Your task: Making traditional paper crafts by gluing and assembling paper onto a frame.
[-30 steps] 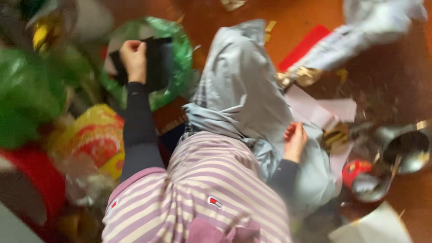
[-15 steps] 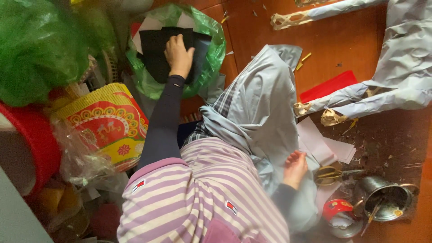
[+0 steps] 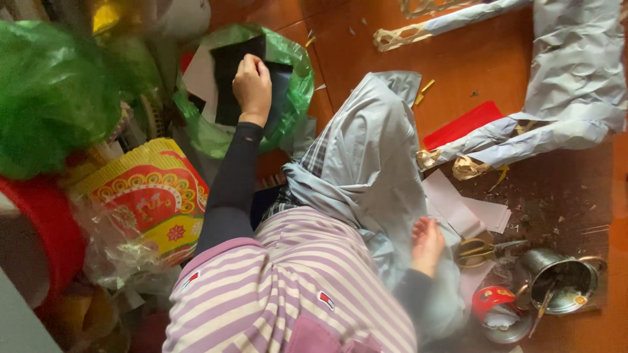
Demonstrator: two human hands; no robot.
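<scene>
Far left there's a big crumpled green plastic bag (image 3: 49, 91), and below it a red and yellow patterned paper thing (image 3: 147, 199) wrapped in clear plastic. Next over, the left hand (image 3: 252, 88) reaches out on a dark sleeve into an open green bag (image 3: 294, 85) on the floor. The fingers are curled down onto a black sheet (image 3: 229, 72) sticking out of that bag, though I can't tell if they're actually pinching it or just pressing on it. In the middle is a grey-blue cloth (image 3: 366, 163) draped over the lap. The right hand (image 3: 426, 245) rests flat and loose on the cloth's edge, holding nothing, just beside some white paper sheets (image 3: 458, 206). Gold-handled scissors (image 3: 484, 250) lie right next to it, then a metal cup (image 3: 562, 281) and a red tape roll (image 3: 494, 301). A red sheet (image 3: 461, 124) lies further up the wooden floor.
</scene>
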